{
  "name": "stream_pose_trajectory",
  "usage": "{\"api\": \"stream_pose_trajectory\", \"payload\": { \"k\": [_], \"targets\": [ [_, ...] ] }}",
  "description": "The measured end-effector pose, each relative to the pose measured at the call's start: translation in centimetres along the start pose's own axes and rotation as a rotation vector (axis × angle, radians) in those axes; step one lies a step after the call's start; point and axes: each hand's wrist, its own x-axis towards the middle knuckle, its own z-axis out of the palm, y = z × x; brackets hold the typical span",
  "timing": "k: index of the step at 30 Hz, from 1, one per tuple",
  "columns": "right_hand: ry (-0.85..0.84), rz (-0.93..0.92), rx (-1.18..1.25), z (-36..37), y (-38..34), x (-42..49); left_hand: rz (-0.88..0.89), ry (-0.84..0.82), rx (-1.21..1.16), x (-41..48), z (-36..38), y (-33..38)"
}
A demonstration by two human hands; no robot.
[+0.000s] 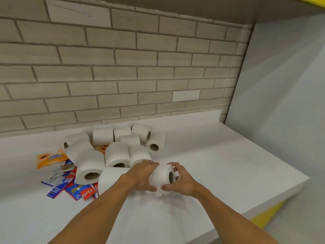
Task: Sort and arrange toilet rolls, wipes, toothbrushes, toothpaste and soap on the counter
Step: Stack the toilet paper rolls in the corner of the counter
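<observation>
Head view: left hand and right hand both grasp one white paper toilet roll lying sideways, low over the white bench. Just left sits a heap of white rolls atop toothpaste boxes and an orange wipes packet.

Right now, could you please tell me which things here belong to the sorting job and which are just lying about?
Job: held toilet roll, gripped by left hand and right hand; heaped toilet rolls; orange wipes pack; toothpaste box; blue packs; counter.
Not the job: brick wall; yellow panel.
</observation>
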Motion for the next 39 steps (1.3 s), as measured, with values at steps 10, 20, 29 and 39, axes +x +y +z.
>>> {"api": "stream_pose_trajectory", "payload": {
  "k": [10,20,29,39],
  "targets": [
    [0.148,-0.032,-0.045,-4.0,0.3,-1.5,-0.014,0.095,-0.609,2.1,3.0,4.1],
    [0.254,-0.037,0.024,-7.7,4.2,-2.6,-0.058,0.121,-0.913,4.9,6.8,9.4],
    [0.368,-0.003,0.260,-10.9,9.4,-2.5,-0.043,0.111,-0.963,8.5,7.7,13.8],
    [0.592,0.123,0.273,-13.8,12.4,-1.9,-0.226,0.259,-1.055,11.7,8.0,16.3]
  ]
}}
